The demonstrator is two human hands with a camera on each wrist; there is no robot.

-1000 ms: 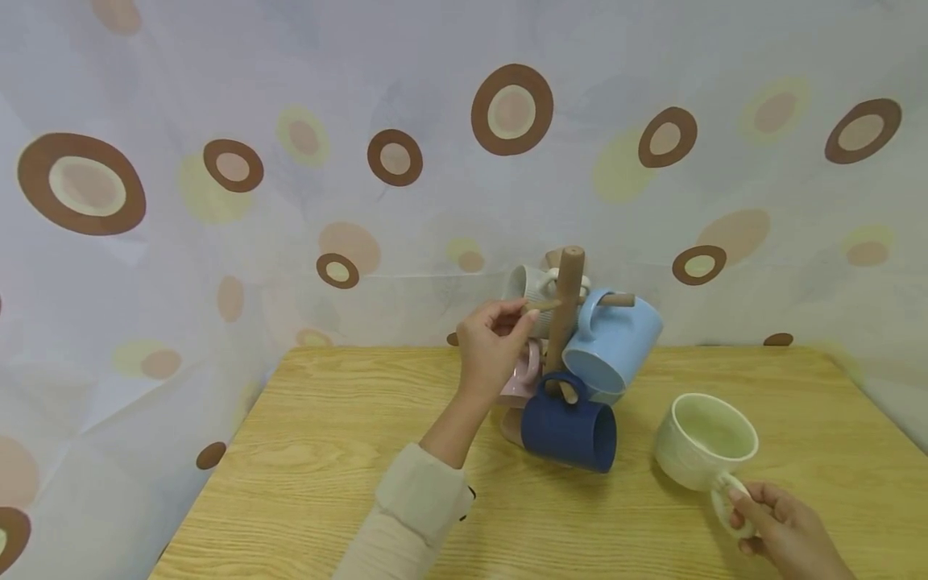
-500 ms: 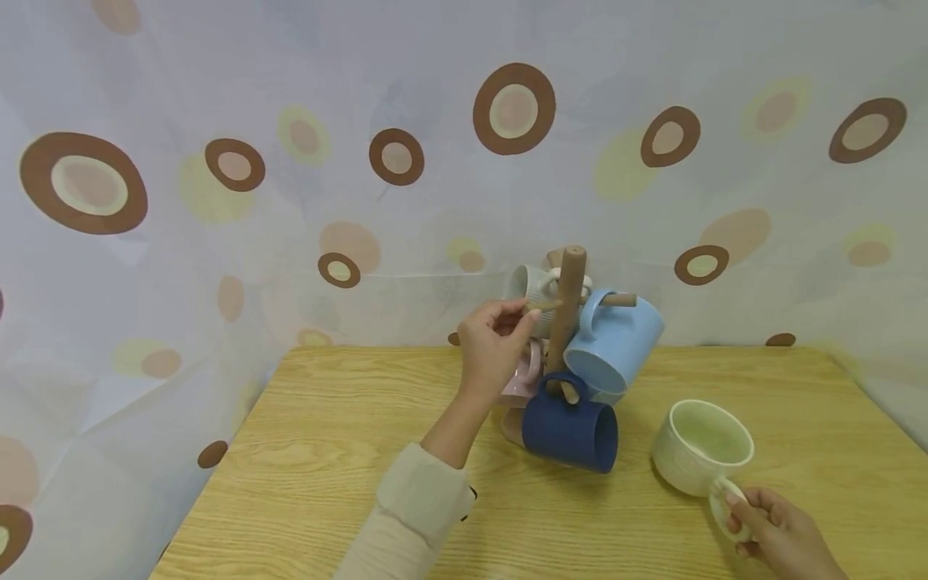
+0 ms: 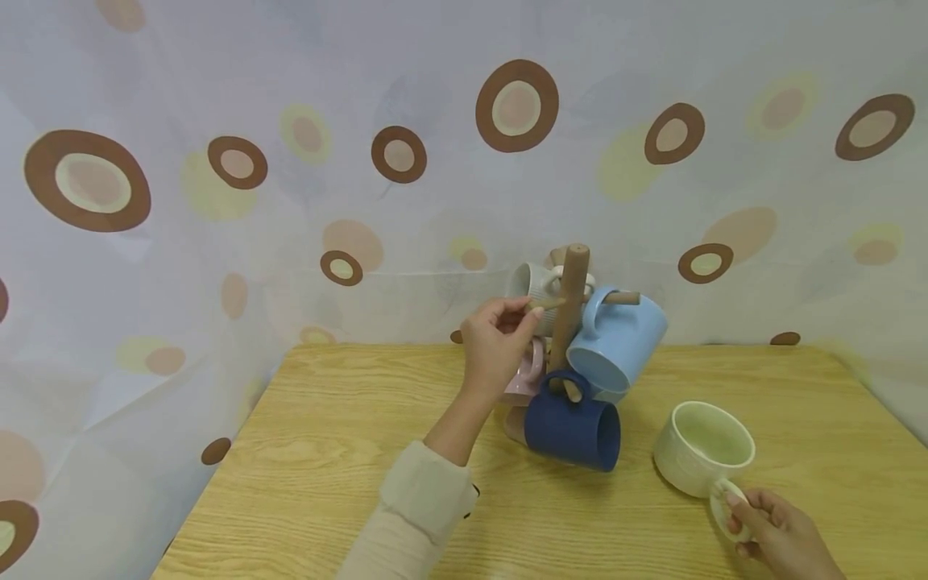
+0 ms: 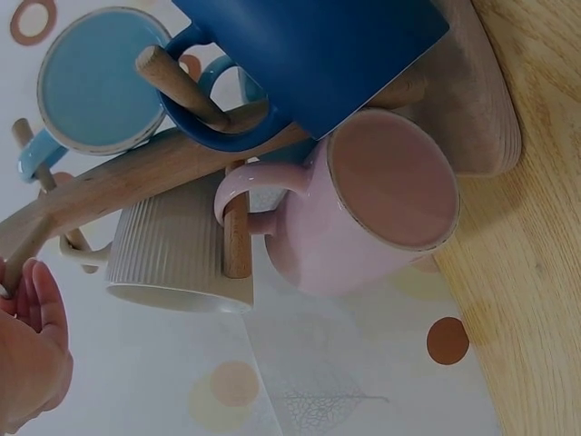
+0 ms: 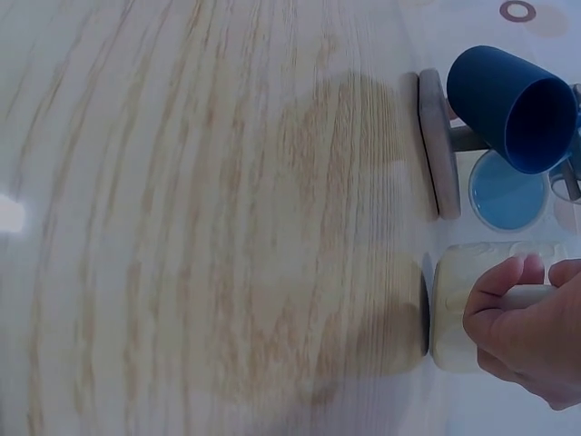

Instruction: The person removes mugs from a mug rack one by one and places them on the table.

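Observation:
My left hand [image 3: 496, 342] pinches a short bare peg [image 3: 548, 304] of the wooden mug tree [image 3: 573, 278] between thumb and fingers. From the tree's other pegs hang a navy mug [image 3: 569, 432], a light blue mug [image 3: 629, 332], a ribbed white mug [image 4: 177, 245] and a pink mug [image 4: 381, 195]. To the right of the tree, my right hand [image 3: 785, 533] holds a pale cream mug [image 3: 685, 466] by its handle. That mug is upright, mouth up, at the table surface; whether its base touches cannot be told for sure. Its handle points toward me.
The wood-grain table [image 3: 326, 451] stretches out on both sides of the tree. Behind it hangs a pale sheet [image 3: 435, 217] with brown and yellow ovals, close to the back of the tree. The tree's wooden base [image 5: 440, 145] shows in the right wrist view.
My right hand has lowered the cream mug slightly toward me and then held it nearly still. The left hand keeps its pinch on the peg. The head view has shifted a little.

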